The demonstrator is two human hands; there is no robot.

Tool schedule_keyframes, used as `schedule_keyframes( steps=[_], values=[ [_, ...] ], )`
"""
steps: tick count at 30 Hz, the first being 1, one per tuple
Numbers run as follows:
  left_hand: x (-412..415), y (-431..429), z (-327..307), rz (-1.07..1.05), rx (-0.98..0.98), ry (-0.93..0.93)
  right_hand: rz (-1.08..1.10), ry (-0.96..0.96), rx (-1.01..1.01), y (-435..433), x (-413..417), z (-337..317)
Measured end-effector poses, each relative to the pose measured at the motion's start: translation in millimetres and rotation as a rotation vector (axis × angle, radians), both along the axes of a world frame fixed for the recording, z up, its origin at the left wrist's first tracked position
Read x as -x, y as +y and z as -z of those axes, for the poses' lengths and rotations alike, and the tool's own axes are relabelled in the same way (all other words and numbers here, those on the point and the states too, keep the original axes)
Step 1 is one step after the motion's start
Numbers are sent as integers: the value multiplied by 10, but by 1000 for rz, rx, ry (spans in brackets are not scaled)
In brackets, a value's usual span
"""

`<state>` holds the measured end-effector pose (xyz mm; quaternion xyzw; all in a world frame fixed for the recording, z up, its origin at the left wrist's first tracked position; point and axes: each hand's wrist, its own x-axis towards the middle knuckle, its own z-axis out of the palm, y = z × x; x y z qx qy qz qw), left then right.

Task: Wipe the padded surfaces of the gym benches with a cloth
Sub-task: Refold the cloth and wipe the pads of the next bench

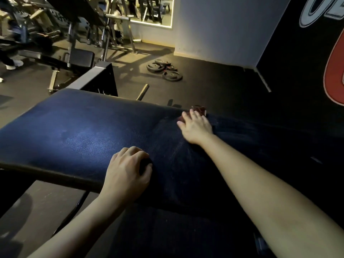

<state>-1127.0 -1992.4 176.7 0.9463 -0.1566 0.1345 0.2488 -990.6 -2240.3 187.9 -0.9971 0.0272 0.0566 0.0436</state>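
**A:** What is nearest to us?

**B:** The left hand [126, 170], which rests at the near edge of the bench [74, 131]. Its fingers [130, 149] are curled. There is a small dark shape between them and the thumb, and I cannot tell if it is an object in the grip or only shadow. I think this hand is placed there to steady the body while the other arm reaches far.

**A:** And the other arm?

**B:** It stretches across the padded surface. The right hand [196, 128] lies flat close to the far edge, with its fingers straight and a little spread, pressing on the cloth [200, 109]. The cloth is reddish and mostly hidden under the hand. Only a part of it shows beyond the fingertips.

**A:** Why flat, and not pinching?

**B:** Probably a flat palm keeps more cloth against the pad, so each pass covers more. Around this hand the pad shows fine streaks, perhaps from wiping, but the light is weak.

**A:** What is further away?

**B:** Some weight plates [163, 69] lie heaped on the floor, well apart from the bench. Beyond them there is another bench [61, 59] and a wall mirror [150, 10].
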Motion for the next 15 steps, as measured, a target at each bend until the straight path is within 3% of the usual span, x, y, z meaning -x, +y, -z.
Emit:
schedule_keyframes(
  steps=[5, 8, 15],
  values=[
    [-134, -177, 0, 69, -30, 10, 163, -85, 54, -683, 362, -25],
    [-224, -376, -24, 143, -39, 42, 332, -203, -30, -1228, 800, -64],
    [-441, -811, -123, 207, -31, 97, 533, -544, -1076, -1371, 1028, -256]
  ],
)
